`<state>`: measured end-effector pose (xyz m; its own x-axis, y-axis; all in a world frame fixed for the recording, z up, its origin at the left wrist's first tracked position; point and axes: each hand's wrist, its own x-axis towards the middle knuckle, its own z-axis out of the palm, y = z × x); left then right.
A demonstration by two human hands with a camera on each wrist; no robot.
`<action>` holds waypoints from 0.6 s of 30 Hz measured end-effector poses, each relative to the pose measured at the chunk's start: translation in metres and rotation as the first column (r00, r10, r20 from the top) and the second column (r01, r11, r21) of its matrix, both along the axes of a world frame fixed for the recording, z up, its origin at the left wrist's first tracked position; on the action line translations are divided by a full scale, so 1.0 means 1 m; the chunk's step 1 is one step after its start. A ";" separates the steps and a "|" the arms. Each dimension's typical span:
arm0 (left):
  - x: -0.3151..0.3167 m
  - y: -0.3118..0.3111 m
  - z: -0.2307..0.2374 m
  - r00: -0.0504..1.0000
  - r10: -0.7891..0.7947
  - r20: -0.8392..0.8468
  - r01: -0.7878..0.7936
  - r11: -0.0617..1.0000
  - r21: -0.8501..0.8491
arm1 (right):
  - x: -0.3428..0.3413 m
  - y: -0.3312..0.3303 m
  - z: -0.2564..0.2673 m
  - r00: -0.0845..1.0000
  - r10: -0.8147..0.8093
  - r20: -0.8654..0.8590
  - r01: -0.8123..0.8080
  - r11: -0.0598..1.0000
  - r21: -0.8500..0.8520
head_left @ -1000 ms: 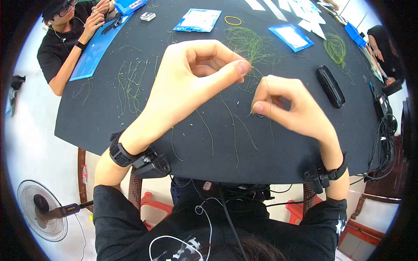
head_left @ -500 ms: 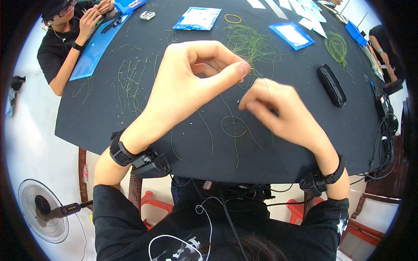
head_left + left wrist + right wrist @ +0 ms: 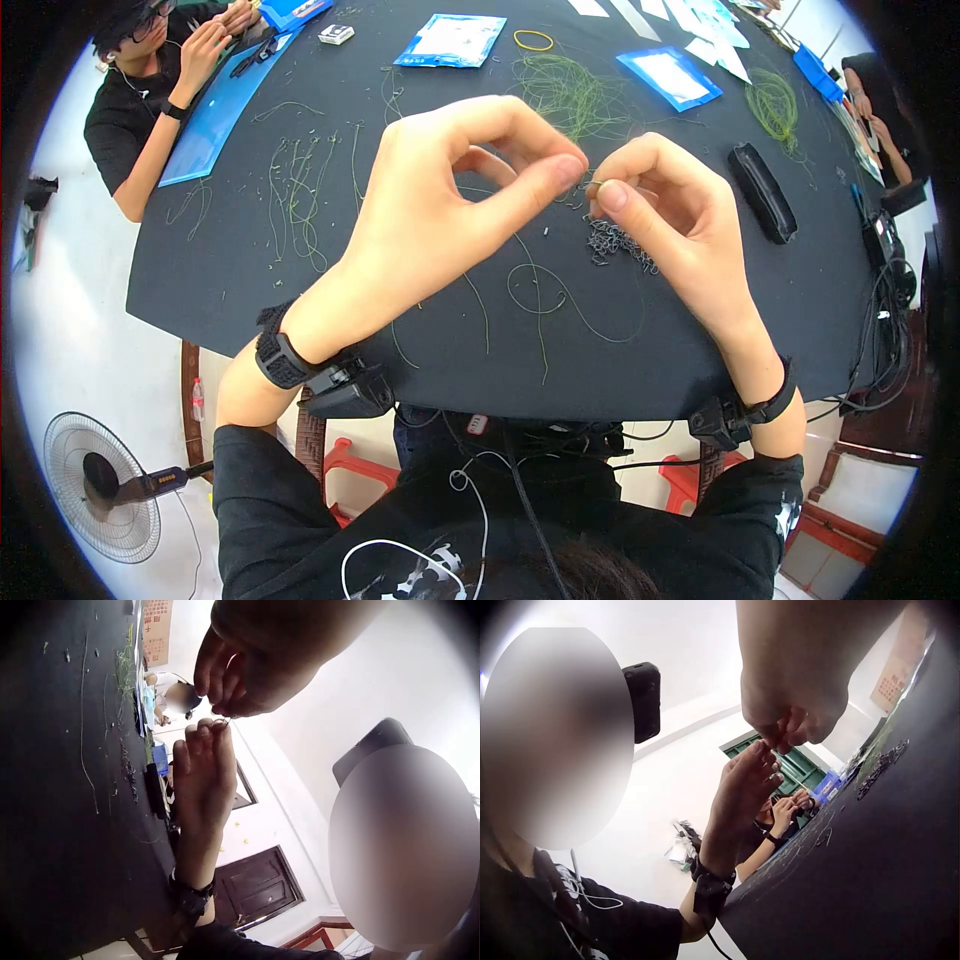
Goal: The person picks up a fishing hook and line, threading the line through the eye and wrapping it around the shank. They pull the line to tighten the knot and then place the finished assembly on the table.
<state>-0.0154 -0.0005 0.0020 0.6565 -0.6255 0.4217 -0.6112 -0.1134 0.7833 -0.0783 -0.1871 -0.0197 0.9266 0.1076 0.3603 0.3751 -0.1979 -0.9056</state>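
1. Head: left hand (image 3: 425, 190) at centre, right hand (image 3: 690, 205) just right of it, fingertips facing and close. Fingers of both look pinched together on a thin strand (image 3: 594, 182). Small dark metal pieces (image 3: 618, 245) heaped below the right hand; green line (image 3: 565, 95) tangled at upper centre; tabletop (image 3: 650, 385) beneath. Judgement: step in hand is fine two-handed work on the strand.
2. Left wrist: left hand from upper centre, right hand below, fingertips meeting or nearly so; a faint glint between. Next move probably calls for a steady left pinch while the right guides the strand.
3. Right wrist: same meeting, upper centre; fingers hide what they hold. Slipping seems the main risk.
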 end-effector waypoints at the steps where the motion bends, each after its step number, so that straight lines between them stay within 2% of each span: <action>1: 0.002 -0.001 -0.002 1.000 -0.003 -0.013 0.002 0.999 -0.038 | 0.000 0.001 0.000 0.999 -0.017 0.030 0.017 1.000 0.015; 3: 0.003 -0.001 -0.002 1.000 -0.005 -0.026 0.003 0.997 -0.076 | -0.001 0.002 0.001 0.998 -0.034 0.060 0.033 0.999 0.029; 5: 0.003 0.000 -0.001 0.994 -0.068 0.081 0.072 0.996 -0.051 | -0.003 0.003 0.003 0.990 -0.076 0.116 0.079 0.997 -0.014; 6: 0.004 0.000 -0.001 0.994 -0.067 0.082 0.071 0.996 -0.051 | -0.003 0.002 0.003 0.990 -0.076 0.117 0.078 0.997 -0.014; 8: 0.005 0.001 -0.002 0.976 -0.097 0.193 0.106 0.994 -0.035 | -0.003 0.001 0.002 0.964 -0.096 0.249 0.125 0.987 -0.102; 14: 0.007 0.003 0.001 0.937 -0.117 0.328 0.126 0.992 -0.005 | -0.002 0.003 0.003 0.955 -0.108 0.278 0.134 0.988 -0.078; 18: 0.007 0.001 0.000 0.938 -0.094 0.335 0.108 0.994 -0.022 | -0.002 0.003 0.001 0.958 -0.105 0.267 0.125 0.990 -0.060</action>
